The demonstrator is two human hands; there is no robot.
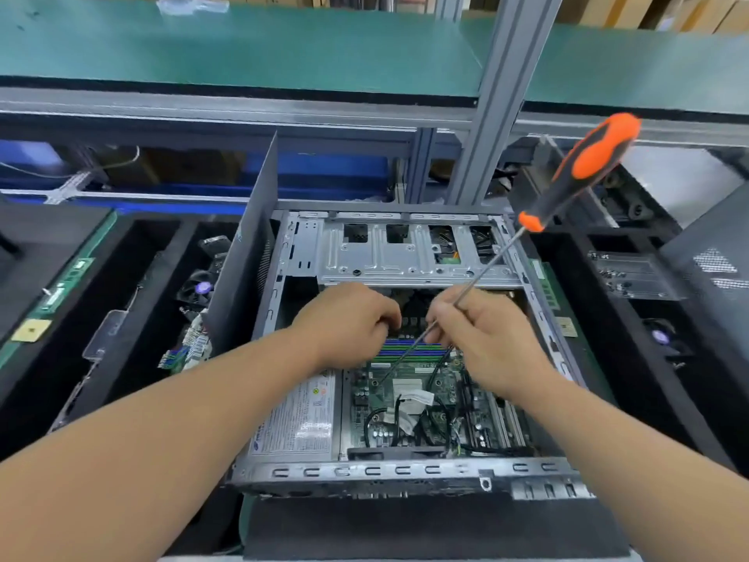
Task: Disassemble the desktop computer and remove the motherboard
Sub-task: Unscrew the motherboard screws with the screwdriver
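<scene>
Two hands are seen reaching into an open desktop computer case [405, 472] that lies on its side at the centre of the view. The left hand [348, 324] is held over the far part of the motherboard [409, 403], its fingers curled downward toward the memory slots [413, 350]; whether anything is pinched in them cannot be told, since the fingertips are hidden. The right hand [482, 338] is closed round the metal shaft of a long screwdriver [583, 168], whose orange-and-black handle is raised toward 1 o'clock, well above the case. The shaft is slanted down toward 7 o'clock, and its tip is set on the motherboard near the bare processor area.

The motherboard is seated in the case at 5 o'clock of the hands, with black cables [429, 423] looped over it. A power supply [298, 419] with a white label is fitted beside it at 7 o'clock. A silver drive cage [389, 249] spans the case at 12 o'clock. A dark side panel [247, 253] is propped upright against the case at 10 o'clock.
</scene>
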